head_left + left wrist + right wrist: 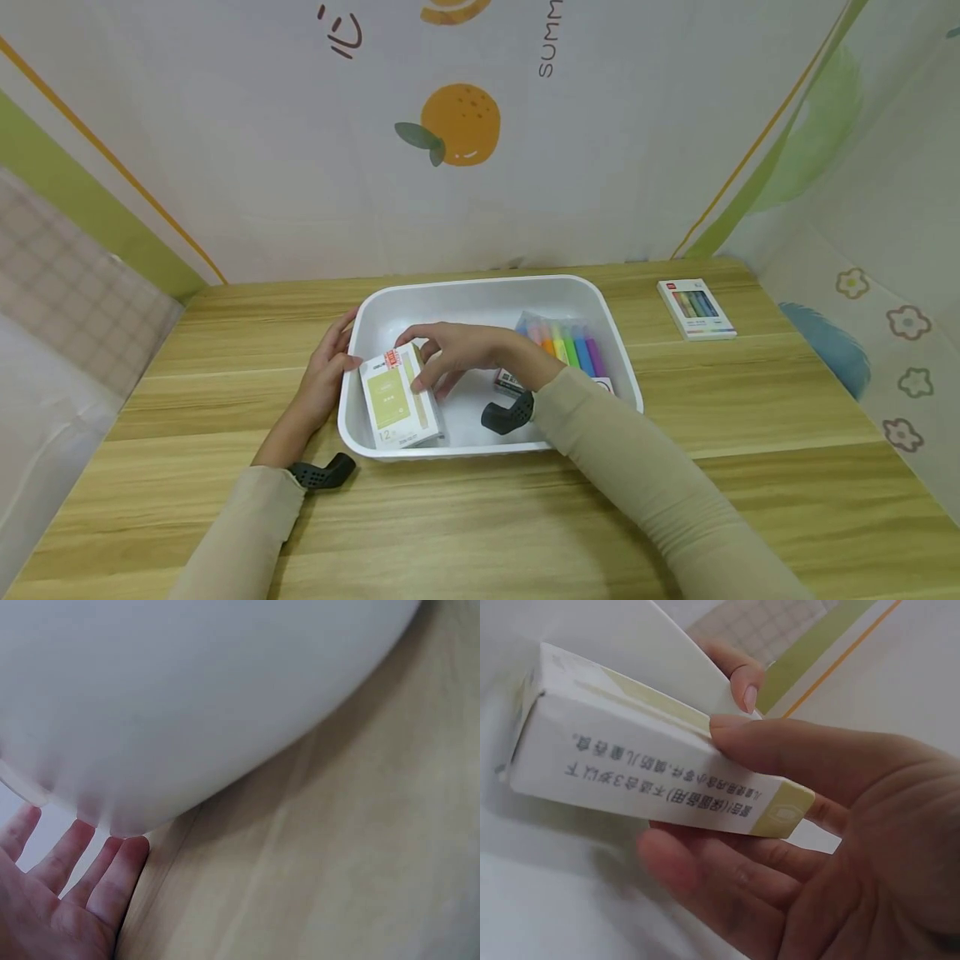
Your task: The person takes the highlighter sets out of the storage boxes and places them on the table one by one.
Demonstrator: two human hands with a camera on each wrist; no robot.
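Observation:
My right hand reaches into a white plastic bin and grips a small white carton with yellow-green panels. In the right wrist view the thumb lies on the carton's upper edge and the fingers are underneath. The carton leans at the bin's left end, its printed front facing up. At the bin's left side is my left hand, its thumb at the rim. The left wrist view shows that hand's fingers fairly straight, fingertips right at the outer wall.
Colourful markers in a clear pouch lie in the bin's right part, with a smaller box beside them, partly behind my right wrist. A white box with coloured sticks pictured lies at the back right of the wooden table.

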